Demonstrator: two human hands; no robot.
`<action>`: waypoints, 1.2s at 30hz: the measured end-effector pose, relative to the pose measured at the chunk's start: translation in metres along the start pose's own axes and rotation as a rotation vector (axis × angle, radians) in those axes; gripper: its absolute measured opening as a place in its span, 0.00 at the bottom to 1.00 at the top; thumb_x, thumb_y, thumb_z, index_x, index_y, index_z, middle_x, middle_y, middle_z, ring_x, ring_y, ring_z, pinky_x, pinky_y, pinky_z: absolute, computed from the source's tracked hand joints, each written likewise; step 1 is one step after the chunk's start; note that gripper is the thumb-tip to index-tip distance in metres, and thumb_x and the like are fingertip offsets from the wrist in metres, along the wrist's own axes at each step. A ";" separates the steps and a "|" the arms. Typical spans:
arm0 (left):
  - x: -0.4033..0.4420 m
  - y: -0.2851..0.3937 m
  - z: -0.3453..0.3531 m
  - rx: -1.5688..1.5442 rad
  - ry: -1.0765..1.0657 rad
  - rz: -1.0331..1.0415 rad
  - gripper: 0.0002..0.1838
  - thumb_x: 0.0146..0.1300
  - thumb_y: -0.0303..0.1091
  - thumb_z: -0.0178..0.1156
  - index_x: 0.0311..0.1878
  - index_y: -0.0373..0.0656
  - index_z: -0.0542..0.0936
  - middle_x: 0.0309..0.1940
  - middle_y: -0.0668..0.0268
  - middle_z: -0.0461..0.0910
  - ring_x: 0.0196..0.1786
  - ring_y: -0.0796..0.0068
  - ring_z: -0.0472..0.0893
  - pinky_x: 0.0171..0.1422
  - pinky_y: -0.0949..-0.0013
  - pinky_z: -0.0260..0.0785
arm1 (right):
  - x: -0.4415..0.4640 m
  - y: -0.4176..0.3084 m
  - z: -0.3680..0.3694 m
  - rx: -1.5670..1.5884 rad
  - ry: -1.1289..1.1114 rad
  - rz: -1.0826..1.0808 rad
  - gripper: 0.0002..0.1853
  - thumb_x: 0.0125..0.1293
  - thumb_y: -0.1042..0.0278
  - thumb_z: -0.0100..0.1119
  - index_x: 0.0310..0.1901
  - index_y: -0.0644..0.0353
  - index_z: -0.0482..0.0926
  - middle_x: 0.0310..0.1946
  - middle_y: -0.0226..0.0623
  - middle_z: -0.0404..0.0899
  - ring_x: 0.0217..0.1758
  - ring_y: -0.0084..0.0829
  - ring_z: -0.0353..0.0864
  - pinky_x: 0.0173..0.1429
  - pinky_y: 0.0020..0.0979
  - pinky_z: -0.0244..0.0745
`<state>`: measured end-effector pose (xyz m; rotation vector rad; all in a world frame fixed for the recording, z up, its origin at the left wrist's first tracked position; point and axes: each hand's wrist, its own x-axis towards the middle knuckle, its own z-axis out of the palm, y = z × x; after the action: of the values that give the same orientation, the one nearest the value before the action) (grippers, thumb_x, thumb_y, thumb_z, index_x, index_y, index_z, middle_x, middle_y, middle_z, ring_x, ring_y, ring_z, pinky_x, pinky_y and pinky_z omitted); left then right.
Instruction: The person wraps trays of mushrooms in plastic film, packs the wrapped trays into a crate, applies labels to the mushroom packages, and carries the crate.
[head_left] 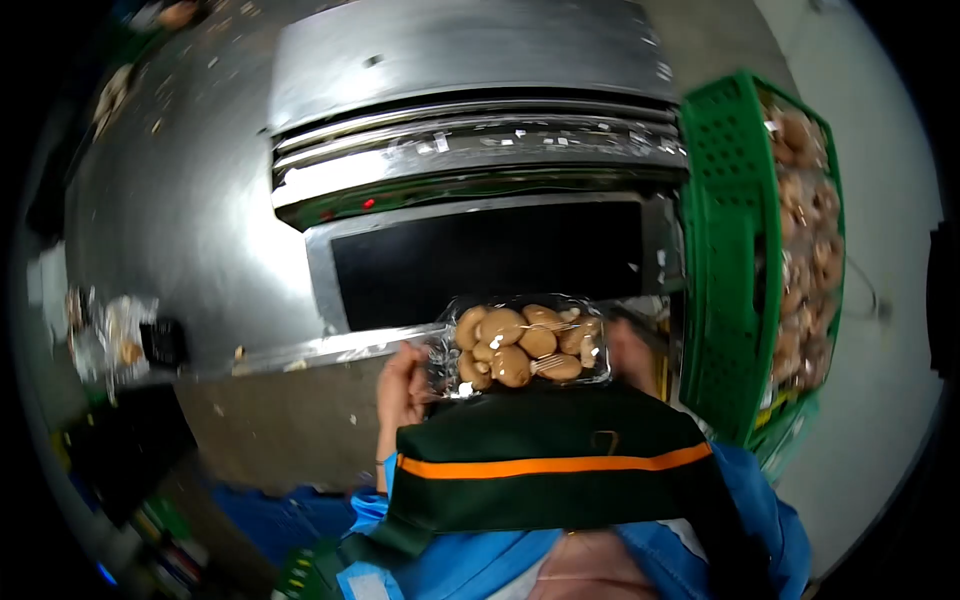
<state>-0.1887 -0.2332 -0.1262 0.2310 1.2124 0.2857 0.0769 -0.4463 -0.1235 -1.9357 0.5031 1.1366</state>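
Observation:
A tray of brown mushrooms (510,365) covered in glossy clear film is held level in front of my apron, at the near edge of the steel bench. My left hand (402,385) is closed on the film at the tray's left end. At the opposite end, my right hand (632,358) grips the pack; it is blurred and its fingertips are partly hidden. Just beyond the pack lies the black plate (490,258) of a metal wrapping machine (470,60), with shiny rollers (480,135) behind it.
A green crate (725,250) filled with wrapped mushroom packs (805,230) stands close on the right. Crumpled film and a small black tray (164,343) lie on the steel bench (190,220) at the left. Part of another person's hand (178,14) shows at the far upper left.

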 end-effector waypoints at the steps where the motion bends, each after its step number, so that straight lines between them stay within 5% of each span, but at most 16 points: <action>1: 0.021 -0.018 0.003 0.287 0.016 0.024 0.14 0.66 0.39 0.48 0.32 0.40 0.76 0.19 0.68 0.73 0.12 0.84 0.62 0.13 0.78 0.52 | 0.028 0.025 0.007 -0.122 0.032 -0.034 0.15 0.68 0.54 0.42 0.34 0.57 0.71 0.16 0.26 0.67 0.14 0.23 0.63 0.19 0.26 0.59; 2: 0.040 -0.031 0.019 0.581 0.007 0.076 0.13 0.65 0.38 0.48 0.33 0.39 0.76 0.23 0.67 0.75 0.14 0.82 0.67 0.17 0.77 0.59 | 0.039 0.037 0.020 -0.144 0.012 -0.068 0.14 0.68 0.53 0.43 0.37 0.57 0.69 0.21 0.27 0.66 0.19 0.24 0.62 0.23 0.26 0.59; 3: 0.035 -0.026 0.043 0.569 -0.114 0.103 0.10 0.62 0.35 0.50 0.35 0.39 0.75 0.31 0.65 0.76 0.31 0.77 0.75 0.36 0.71 0.69 | 0.042 0.043 0.034 -0.123 -0.028 -0.092 0.14 0.67 0.53 0.45 0.40 0.57 0.67 0.25 0.28 0.65 0.23 0.24 0.62 0.27 0.27 0.58; 11: -0.039 -0.018 0.158 0.601 -0.829 0.062 0.07 0.60 0.32 0.51 0.36 0.38 0.74 0.33 0.64 0.75 0.38 0.73 0.74 0.45 0.69 0.66 | -0.073 0.002 0.013 1.053 -1.238 -0.025 0.35 0.61 0.52 0.55 0.63 0.61 0.52 0.58 0.35 0.60 0.59 0.28 0.61 0.61 0.30 0.55; 12: -0.051 -0.022 0.170 0.610 -0.897 0.082 0.07 0.60 0.32 0.51 0.36 0.38 0.74 0.33 0.64 0.75 0.39 0.73 0.74 0.46 0.69 0.66 | -0.090 -0.003 -0.003 0.905 -1.210 -0.207 0.39 0.61 0.52 0.56 0.66 0.61 0.50 0.62 0.36 0.59 0.63 0.29 0.60 0.66 0.30 0.55; 13: -0.064 -0.028 0.186 0.622 -0.968 0.109 0.07 0.60 0.31 0.51 0.36 0.38 0.74 0.33 0.64 0.75 0.40 0.73 0.74 0.47 0.69 0.65 | -0.109 -0.016 -0.028 0.252 -0.870 -0.619 0.45 0.57 0.44 0.59 0.67 0.62 0.48 0.63 0.37 0.59 0.63 0.30 0.62 0.65 0.30 0.58; 15: -0.086 -0.040 0.221 0.644 -1.092 0.211 0.06 0.59 0.31 0.52 0.36 0.38 0.74 0.34 0.64 0.75 0.42 0.72 0.73 0.50 0.68 0.64 | -0.122 -0.020 -0.054 0.365 -0.597 -0.863 0.47 0.53 0.40 0.58 0.66 0.60 0.49 0.60 0.38 0.62 0.61 0.32 0.64 0.63 0.34 0.63; 17: -0.096 -0.051 0.264 0.729 -1.211 0.446 0.06 0.59 0.30 0.52 0.36 0.38 0.74 0.34 0.63 0.75 0.44 0.71 0.73 0.52 0.68 0.64 | -0.121 -0.013 -0.134 0.615 -0.315 -0.923 0.45 0.54 0.35 0.52 0.65 0.59 0.53 0.58 0.40 0.64 0.59 0.34 0.67 0.61 0.36 0.65; 20: -0.093 -0.064 0.344 1.182 -1.388 1.316 0.06 0.54 0.23 0.55 0.37 0.37 0.73 0.36 0.60 0.75 0.45 0.62 0.72 0.53 0.65 0.63 | -0.119 0.007 -0.289 0.892 0.102 -1.005 0.43 0.55 0.29 0.42 0.63 0.58 0.58 0.56 0.42 0.68 0.56 0.37 0.71 0.58 0.39 0.69; 22: -0.092 -0.099 0.402 1.333 -1.497 1.292 0.10 0.57 0.26 0.56 0.42 0.36 0.73 0.40 0.63 0.73 0.46 0.71 0.72 0.54 0.71 0.62 | -0.117 0.010 -0.367 0.832 0.142 -0.958 0.44 0.56 0.24 0.35 0.61 0.56 0.61 0.54 0.44 0.70 0.54 0.39 0.73 0.56 0.41 0.71; 23: -0.099 -0.121 0.431 1.368 -1.636 1.184 0.13 0.57 0.30 0.58 0.46 0.37 0.73 0.41 0.63 0.74 0.47 0.71 0.72 0.55 0.71 0.62 | -0.137 -0.016 -0.369 0.928 0.227 -0.836 0.33 0.63 0.32 0.34 0.44 0.57 0.74 0.36 0.34 0.76 0.39 0.27 0.77 0.44 0.28 0.75; 25: -0.083 -0.172 0.476 1.518 -1.762 1.321 0.19 0.57 0.38 0.61 0.49 0.41 0.72 0.44 0.59 0.72 0.48 0.66 0.71 0.55 0.67 0.63 | -0.099 -0.003 -0.420 0.194 0.422 -0.639 0.28 0.63 0.39 0.42 0.41 0.58 0.76 0.35 0.32 0.76 0.39 0.25 0.75 0.43 0.27 0.73; 27: -0.043 -0.204 0.502 1.835 -1.613 1.467 0.25 0.52 0.52 0.62 0.47 0.43 0.75 0.48 0.56 0.71 0.53 0.53 0.68 0.56 0.58 0.63 | -0.085 -0.005 -0.422 -0.287 0.424 -0.573 0.14 0.59 0.56 0.57 0.36 0.60 0.80 0.33 0.29 0.77 0.38 0.23 0.72 0.40 0.26 0.69; 28: -0.027 -0.210 0.508 1.867 -1.572 1.581 0.28 0.50 0.54 0.63 0.47 0.43 0.75 0.48 0.55 0.71 0.52 0.52 0.68 0.56 0.57 0.63 | -0.086 -0.003 -0.415 -0.803 0.797 -0.839 0.14 0.56 0.66 0.61 0.43 0.61 0.78 0.32 0.29 0.77 0.40 0.24 0.71 0.43 0.27 0.68; 32: -0.059 -0.206 0.535 2.090 -1.438 0.860 0.25 0.55 0.54 0.59 0.41 0.38 0.79 0.40 0.53 0.78 0.49 0.54 0.72 0.50 0.57 0.67 | -0.114 -0.013 -0.406 -0.468 0.758 -1.052 0.20 0.58 0.58 0.58 0.50 0.59 0.75 0.43 0.36 0.75 0.49 0.35 0.70 0.55 0.32 0.64; 36: -0.056 -0.269 0.546 2.400 -1.018 1.622 0.29 0.57 0.60 0.51 0.40 0.40 0.81 0.41 0.57 0.79 0.54 0.57 0.68 0.55 0.56 0.57 | -0.108 -0.029 -0.366 -0.639 0.802 -1.179 0.23 0.56 0.54 0.59 0.50 0.57 0.75 0.52 0.42 0.70 0.58 0.45 0.63 0.62 0.40 0.56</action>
<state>0.3328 -0.5179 0.0191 2.9540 -0.6044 -0.1452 0.2345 -0.7314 0.0768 -2.5557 -0.6818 -0.3204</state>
